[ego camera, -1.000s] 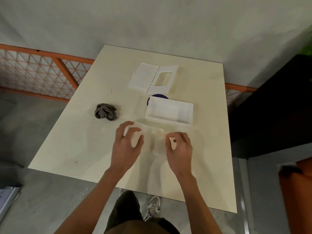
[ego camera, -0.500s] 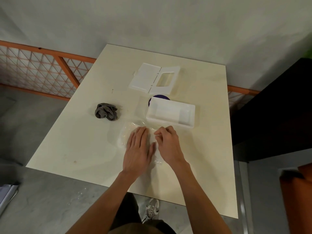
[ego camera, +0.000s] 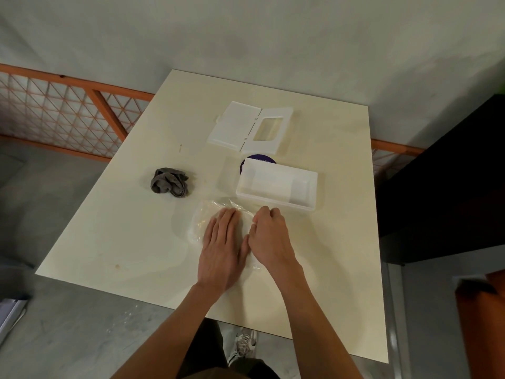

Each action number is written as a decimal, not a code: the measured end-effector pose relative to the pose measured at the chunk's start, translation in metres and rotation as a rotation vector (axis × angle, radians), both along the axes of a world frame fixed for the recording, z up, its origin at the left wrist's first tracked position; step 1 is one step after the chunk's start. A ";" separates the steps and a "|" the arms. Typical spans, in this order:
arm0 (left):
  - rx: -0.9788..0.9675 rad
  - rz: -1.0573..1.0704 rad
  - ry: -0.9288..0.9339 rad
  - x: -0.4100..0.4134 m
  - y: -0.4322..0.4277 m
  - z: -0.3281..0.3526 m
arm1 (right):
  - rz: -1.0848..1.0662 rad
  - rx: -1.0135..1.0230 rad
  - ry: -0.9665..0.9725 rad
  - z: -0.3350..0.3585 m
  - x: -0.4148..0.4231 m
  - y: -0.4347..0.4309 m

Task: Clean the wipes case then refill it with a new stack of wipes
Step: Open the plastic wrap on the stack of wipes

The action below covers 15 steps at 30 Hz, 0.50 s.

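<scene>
Since a second ago the two hands have drawn in from the ends of the pack [ego camera: 201, 220] and now sit side by side on it. The left hand [ego camera: 222, 243] lies flat with straight fingers pressing down. The right hand [ego camera: 269, 236] is touching it at the thumb, with its fingers curled and apparently pinching the clear film.

The pack lies on the table [ego camera: 131, 242] just in front of the case [ego camera: 276, 187], which stands open and looks empty. The lid [ego camera: 250, 127] is behind the case, the cloth [ego camera: 170, 181] well to the case's left.

The step in hand looks like opening the wrapper. To do it well, keep the flat hand's weight on the stack so it cannot slide. Tear or peel the film away from that hand, in the direction of the case, with a short, firm pull, since thin film stretches before it gives. The wipes should stay squared up so they drop into the case as one block.

The hands cover most of the pack, so any seam or tear is hidden. The right fingertips are tucked under, so their hold is not plain. A purple disc [ego camera: 258, 159] behind the case is half hidden, its print unreadable.
</scene>
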<state>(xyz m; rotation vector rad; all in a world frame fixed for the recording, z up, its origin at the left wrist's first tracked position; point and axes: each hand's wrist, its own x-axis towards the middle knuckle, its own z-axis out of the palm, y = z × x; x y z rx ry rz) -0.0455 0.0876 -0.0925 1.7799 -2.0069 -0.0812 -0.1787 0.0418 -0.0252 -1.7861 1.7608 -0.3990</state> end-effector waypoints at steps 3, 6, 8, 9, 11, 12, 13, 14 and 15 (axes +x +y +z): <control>0.010 0.002 -0.004 -0.001 0.000 0.000 | 0.036 -0.015 -0.015 -0.002 -0.002 0.001; 0.013 0.002 -0.023 -0.002 0.000 0.000 | 0.064 -0.081 -0.105 -0.009 -0.012 0.005; 0.012 -0.004 -0.057 -0.002 0.001 0.001 | 0.072 -0.126 -0.159 -0.013 -0.019 0.008; 0.008 -0.007 -0.068 -0.002 0.001 0.001 | 0.072 -0.143 -0.193 -0.015 -0.022 0.010; 0.002 -0.010 -0.079 -0.001 0.002 0.001 | 0.065 -0.154 -0.276 -0.016 -0.029 0.012; 0.000 -0.007 -0.083 -0.001 0.002 0.001 | 0.066 -0.153 -0.307 -0.014 -0.032 0.015; -0.004 -0.002 -0.085 0.000 0.001 0.002 | 0.067 -0.148 -0.331 -0.013 -0.035 0.017; -0.007 0.001 -0.084 -0.001 0.001 0.002 | 0.061 -0.139 -0.358 -0.010 -0.040 0.021; -0.011 0.001 -0.080 -0.002 0.000 0.002 | 0.041 -0.130 -0.392 -0.008 -0.044 0.025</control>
